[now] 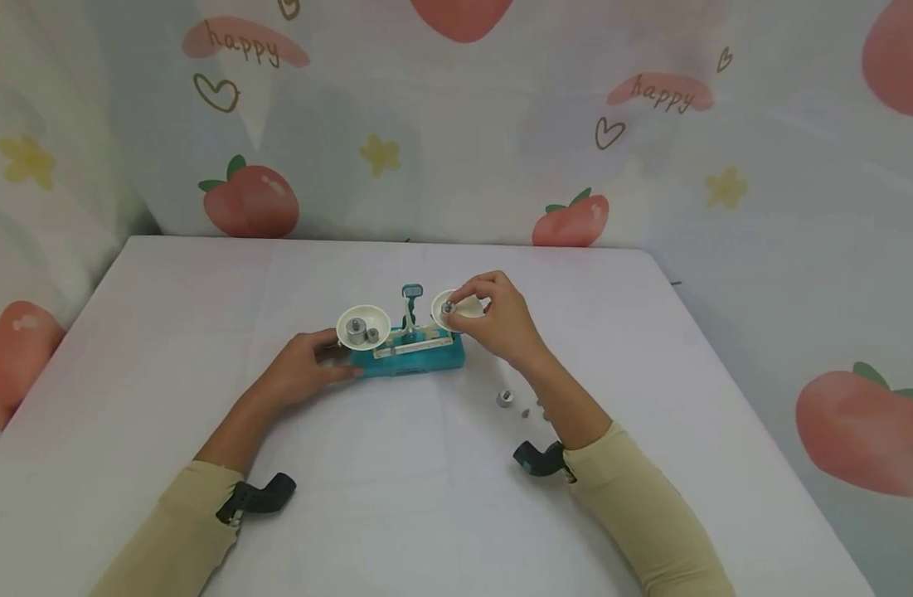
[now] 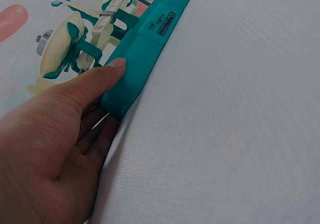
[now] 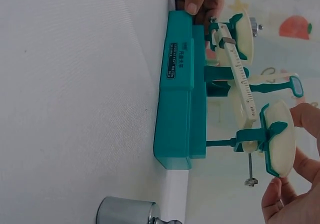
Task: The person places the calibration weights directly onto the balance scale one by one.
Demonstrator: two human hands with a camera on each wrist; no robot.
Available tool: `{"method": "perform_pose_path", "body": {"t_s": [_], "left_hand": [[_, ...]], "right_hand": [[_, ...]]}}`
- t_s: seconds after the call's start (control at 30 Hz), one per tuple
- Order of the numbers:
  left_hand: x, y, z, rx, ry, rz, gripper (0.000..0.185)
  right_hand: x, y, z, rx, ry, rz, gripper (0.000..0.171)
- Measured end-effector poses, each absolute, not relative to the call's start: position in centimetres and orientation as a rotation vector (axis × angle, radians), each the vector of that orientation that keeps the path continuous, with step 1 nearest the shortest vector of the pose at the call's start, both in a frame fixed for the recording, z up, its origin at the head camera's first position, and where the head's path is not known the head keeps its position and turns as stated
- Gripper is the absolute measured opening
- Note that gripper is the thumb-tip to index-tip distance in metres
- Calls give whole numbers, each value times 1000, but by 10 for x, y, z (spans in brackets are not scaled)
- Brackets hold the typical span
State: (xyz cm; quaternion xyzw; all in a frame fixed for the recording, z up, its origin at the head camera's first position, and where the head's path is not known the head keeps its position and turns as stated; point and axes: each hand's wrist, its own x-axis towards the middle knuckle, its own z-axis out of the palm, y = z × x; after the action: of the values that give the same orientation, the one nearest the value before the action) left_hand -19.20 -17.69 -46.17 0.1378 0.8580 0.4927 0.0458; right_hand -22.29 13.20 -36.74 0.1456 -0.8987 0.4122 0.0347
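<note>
A small balance scale with a teal base (image 1: 415, 358) stands mid-table. Its left pan (image 1: 362, 319) carries two metal weights (image 1: 357, 327). My left hand (image 1: 323, 358) grips the left end of the base, with the thumb (image 2: 116, 64) pressed on the top edge of the base (image 2: 150, 39). My right hand (image 1: 456, 303) pinches a small metal weight (image 1: 447, 308) just over the right pan (image 1: 467, 308). In the right wrist view the right pan (image 3: 281, 136) shows edge-on beside my right hand's fingertips (image 3: 274, 196), and the base (image 3: 180, 89) lies along the table.
Three loose weights (image 1: 505, 398) lie on the white table (image 1: 650, 348) right of the scale, under my right forearm; one large weight (image 3: 125, 212) shows in the right wrist view. A strawberry-print cloth (image 1: 456, 124) hangs behind and at both sides.
</note>
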Motion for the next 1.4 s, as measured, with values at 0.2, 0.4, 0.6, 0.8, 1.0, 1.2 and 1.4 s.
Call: {"method": "perform_pose_path", "body": {"t_s": [0.2, 0.4, 0.6, 0.8, 1.0, 1.2, 1.4], "left_hand": [[-191, -176, -459, 433, 2618, 1513, 67], [-190, -177, -459, 444, 2596, 1526, 68], [-191, -177, -458, 431, 2590, 1525, 67], [-190, -176, -459, 418, 2599, 1512, 66], [-190, -174, -459, 424, 2600, 1506, 67], [-190, -174, -459, 438, 2607, 1500, 67], [-189, -175, -459, 421, 2612, 1492, 68]], "right_hand": [[-218, 138, -367, 419, -2727, 1306, 29], [-213, 149, -371, 439, -2658, 1456, 31], [-205, 163, -371, 402, -2679, 1532, 37], [-196, 179, -377, 396, -2740, 1558, 42], [-189, 191, -383, 394, -2769, 1594, 47], [-186, 196, -386, 401, -2794, 1611, 46], [-182, 201, -389, 432, -2827, 1585, 33]]}}
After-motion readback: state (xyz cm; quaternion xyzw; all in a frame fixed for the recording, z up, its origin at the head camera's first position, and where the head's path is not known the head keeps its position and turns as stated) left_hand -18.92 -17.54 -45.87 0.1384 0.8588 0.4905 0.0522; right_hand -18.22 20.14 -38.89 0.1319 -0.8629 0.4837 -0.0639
